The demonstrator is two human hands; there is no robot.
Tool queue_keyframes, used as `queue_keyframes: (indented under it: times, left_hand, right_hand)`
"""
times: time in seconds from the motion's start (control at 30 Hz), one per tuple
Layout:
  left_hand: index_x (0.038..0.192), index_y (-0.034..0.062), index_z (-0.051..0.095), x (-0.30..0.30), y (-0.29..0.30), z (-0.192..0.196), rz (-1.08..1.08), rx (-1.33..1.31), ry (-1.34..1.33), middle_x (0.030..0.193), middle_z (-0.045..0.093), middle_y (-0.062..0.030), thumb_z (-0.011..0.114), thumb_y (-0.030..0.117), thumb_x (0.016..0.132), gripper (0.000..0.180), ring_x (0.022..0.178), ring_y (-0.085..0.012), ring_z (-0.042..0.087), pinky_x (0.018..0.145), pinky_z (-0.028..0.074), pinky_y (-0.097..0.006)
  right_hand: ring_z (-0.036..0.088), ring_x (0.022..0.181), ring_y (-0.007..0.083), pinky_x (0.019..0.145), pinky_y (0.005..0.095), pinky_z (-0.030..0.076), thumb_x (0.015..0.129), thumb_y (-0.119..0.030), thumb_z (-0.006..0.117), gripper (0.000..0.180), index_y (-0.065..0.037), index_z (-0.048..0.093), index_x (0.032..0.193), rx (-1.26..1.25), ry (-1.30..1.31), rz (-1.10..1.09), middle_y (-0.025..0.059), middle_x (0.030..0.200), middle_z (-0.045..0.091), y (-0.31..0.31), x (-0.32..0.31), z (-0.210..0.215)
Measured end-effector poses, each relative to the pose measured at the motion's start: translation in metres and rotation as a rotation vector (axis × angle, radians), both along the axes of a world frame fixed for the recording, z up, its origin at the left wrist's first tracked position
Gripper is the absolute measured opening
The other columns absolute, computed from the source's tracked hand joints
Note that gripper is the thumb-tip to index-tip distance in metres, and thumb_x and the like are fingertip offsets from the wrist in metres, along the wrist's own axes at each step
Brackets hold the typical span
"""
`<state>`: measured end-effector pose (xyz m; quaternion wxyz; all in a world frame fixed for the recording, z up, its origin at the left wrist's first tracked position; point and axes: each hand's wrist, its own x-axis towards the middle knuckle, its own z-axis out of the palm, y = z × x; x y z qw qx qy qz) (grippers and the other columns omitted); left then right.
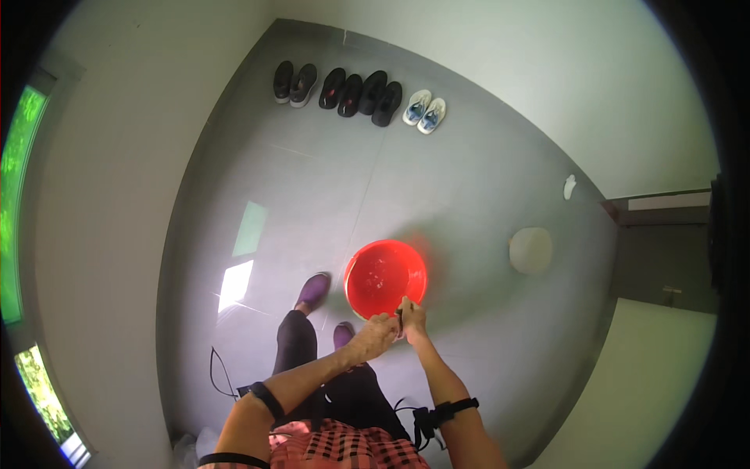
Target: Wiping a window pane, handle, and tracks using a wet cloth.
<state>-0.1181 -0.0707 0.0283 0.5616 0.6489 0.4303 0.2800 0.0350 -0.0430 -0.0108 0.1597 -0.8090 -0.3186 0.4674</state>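
A round red basin (385,273) stands on the grey floor in front of me, with pale specks or glints at its bottom. Close together at its near rim are both my hands. The fingers of my left hand (378,336) are curled in, and those of my right hand (414,320) are closed beside them. Between the two shows a small dark, narrow thing (400,319), reaching from one hand to the other. Its kind is too small to make out, and my fingers hide most of it.
Several dark shoes (332,88) and a pair of white-and-blue shoes (425,113) line the far wall. To the right stands a pale round stool or bucket (531,251); a small white thing (569,187) lies beyond it. A thin black cord (219,374) lies at left.
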Motion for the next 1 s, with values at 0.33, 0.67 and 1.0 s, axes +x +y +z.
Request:
queue_keyframes:
  times: [0.33,0.67,1.0]
  left_hand:
    - [0.092,0.0026,0.057,0.004,-0.028,-0.006,0.100,-0.114,-0.042,0.085,0.059,-0.0195,0.052,0.010,0.082,0.014,0.083,-0.0363,0.058,0.075,0.046,-0.043]
    - [0.108,0.0017,0.057,-0.031,-0.037,0.056,0.040,-0.436,0.133,0.079,0.057,-0.0044,0.064,0.024,0.086,0.032,0.077,-0.0127,0.055,0.070,0.046,-0.031]
    - [0.105,0.0033,0.058,-0.033,-0.091,0.033,0.342,-0.303,0.007,0.083,0.060,-0.0056,0.059,0.018,0.086,0.024,0.080,-0.0144,0.057,0.071,0.048,-0.030]
  right_hand:
    - [0.060,0.067,0.0150,0.066,0.0326,0.048,0.090,-0.043,0.056,0.044,-0.002,0.069,0.092,0.034,0.128,-0.085,0.0070,0.073,0.066,-0.048,0.045,-0.025]
    - [0.064,0.080,0.0202,0.072,0.0342,0.050,0.086,-0.041,0.062,0.037,-0.005,0.067,0.094,0.247,0.123,0.193,0.0113,0.082,0.067,-0.050,0.025,0.044]
    - [0.067,0.077,0.0208,0.072,0.0348,0.052,0.090,-0.021,0.057,0.018,-0.006,0.062,0.097,0.554,0.045,0.496,0.0102,0.081,0.069,-0.081,0.046,-0.019]
